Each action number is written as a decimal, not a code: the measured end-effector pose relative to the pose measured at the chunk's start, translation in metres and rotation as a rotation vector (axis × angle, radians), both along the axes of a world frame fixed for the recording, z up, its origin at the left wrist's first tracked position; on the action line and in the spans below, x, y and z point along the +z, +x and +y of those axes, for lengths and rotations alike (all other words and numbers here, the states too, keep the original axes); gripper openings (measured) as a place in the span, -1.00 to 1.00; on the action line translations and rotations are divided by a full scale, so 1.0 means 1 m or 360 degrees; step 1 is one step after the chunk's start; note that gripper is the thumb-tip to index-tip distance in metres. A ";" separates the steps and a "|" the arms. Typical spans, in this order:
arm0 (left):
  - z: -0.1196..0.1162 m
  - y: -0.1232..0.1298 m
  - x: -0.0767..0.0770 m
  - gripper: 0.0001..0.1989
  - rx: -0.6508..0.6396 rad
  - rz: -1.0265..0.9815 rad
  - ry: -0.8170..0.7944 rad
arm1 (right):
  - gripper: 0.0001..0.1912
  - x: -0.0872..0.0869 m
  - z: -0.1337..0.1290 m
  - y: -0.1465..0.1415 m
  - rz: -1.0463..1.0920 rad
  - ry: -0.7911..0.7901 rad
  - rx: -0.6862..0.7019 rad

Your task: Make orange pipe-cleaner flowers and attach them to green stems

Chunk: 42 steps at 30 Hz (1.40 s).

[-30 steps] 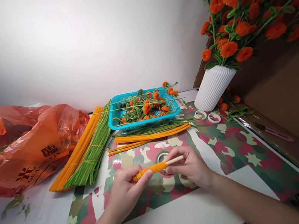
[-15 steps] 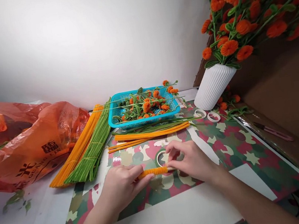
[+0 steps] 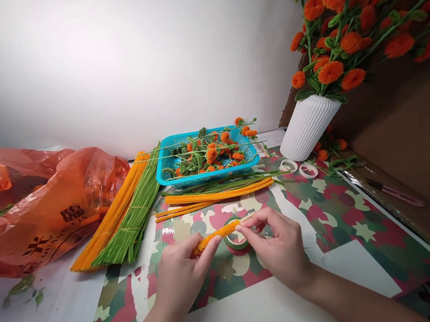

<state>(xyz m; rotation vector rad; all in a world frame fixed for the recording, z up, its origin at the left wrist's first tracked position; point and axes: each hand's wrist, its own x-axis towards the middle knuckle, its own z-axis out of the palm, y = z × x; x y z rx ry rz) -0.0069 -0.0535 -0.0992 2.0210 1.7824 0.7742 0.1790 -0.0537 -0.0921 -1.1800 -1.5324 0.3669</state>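
Note:
Between my two hands runs an orange-yellow pipe cleaner wound into a tight coil, its right end tilted up. My left hand is closed around the coil's left part, thumb and forefinger pressed along it. With thumb and fingers pinched together, my right hand grips the coil's right end. A thin pale stick shows beyond that end, above my right fingers. Just below the coil a roll of green tape lies on the table, partly covered by my right fingers.
Loose orange pipe cleaners lie ahead, before a blue basket of pipe-cleaner flowers. Left are orange and green bundles and a red plastic bag. Right are a white vase, white tape rolls and a pink-handled cutter.
The coil has gone from nearly level to tilted, its right end higher. Both hands have turned slightly, and the stick end now points up and right past my right fingers.

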 end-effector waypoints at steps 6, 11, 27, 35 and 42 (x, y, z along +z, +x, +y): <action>-0.002 0.010 -0.001 -0.47 0.0070 -0.0585 -0.0396 | -0.61 0.010 -0.002 -0.007 0.0785 -0.0533 0.0032; -0.004 0.014 -0.006 -0.47 0.0102 -0.0648 -0.0437 | -0.49 0.012 0.004 -0.006 0.1275 -0.0918 0.0124; 0.000 0.002 0.005 -0.39 -0.0280 -0.1043 -0.1003 | -0.76 0.005 0.020 0.015 0.0774 -0.0716 0.0946; -0.006 0.004 0.007 -0.33 -0.0454 -0.1682 -0.1962 | -0.78 0.006 0.021 0.018 0.0607 -0.0415 0.1004; -0.008 0.003 0.010 -0.31 -0.0397 -0.1853 -0.2113 | -0.90 0.000 0.022 0.018 0.0763 -0.0477 0.1106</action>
